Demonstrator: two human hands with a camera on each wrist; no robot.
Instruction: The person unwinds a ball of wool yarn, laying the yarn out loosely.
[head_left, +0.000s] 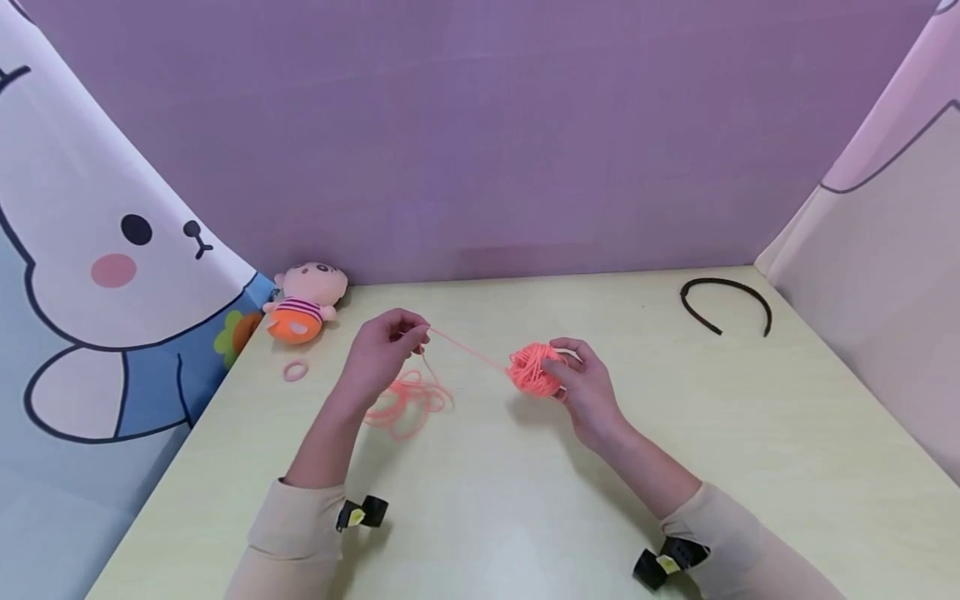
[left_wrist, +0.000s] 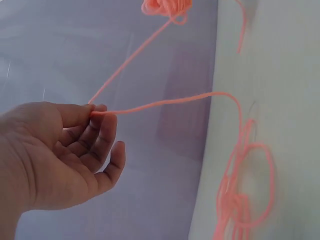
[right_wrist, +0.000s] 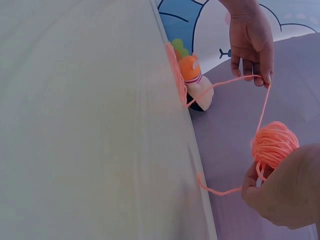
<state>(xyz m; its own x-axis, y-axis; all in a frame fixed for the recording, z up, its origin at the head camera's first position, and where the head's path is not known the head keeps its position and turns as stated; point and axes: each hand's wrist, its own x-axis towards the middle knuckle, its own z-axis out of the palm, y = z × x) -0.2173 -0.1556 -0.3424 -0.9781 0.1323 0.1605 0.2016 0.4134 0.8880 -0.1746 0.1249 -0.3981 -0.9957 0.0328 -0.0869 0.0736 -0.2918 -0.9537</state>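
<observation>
Right grip (head_left: 591, 398) holds yarn ball (head_left: 532, 370) well apart from table edges (head_left: 525, 282).

The left wrist view cuts off the yarn ball (left_wrist: 166, 6) at top centre, loose strands (left_wrist: 228, 202) at bottom right.

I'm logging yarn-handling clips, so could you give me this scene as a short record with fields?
left hand: pinches the coral yarn strand between thumb and fingers
right hand: grips the coral yarn ball, raised above the table
strand: runs straight between left hand and ball
loose yarn loops: lie on the table near the left hand
yarn tail: hangs by the right hand
far left: plush doll, with a pink ring in front
far right: black headband, lying on the table
</observation>
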